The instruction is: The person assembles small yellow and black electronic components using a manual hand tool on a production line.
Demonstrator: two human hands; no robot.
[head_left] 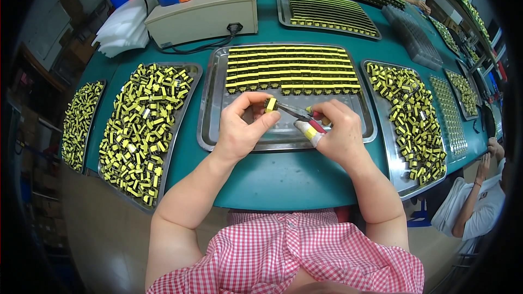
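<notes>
The left hand's [242, 130] grip is clamping a small yellow-and-black transformer [271, 105] above the metal tray [213, 125], near the tabletop's [261, 188] front edge. The right hand [344, 133] is clasping red-handled pliers [296, 111], tips pointing at it. The person is apparently working its pins; the next move is calling for a steady hold. Finished-looking rows [291, 69] are lining the tray's far side.

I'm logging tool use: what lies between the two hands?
Head view: a red-handled tool extends from the right hand toward the yellow-and-black part in the left hand.
</notes>
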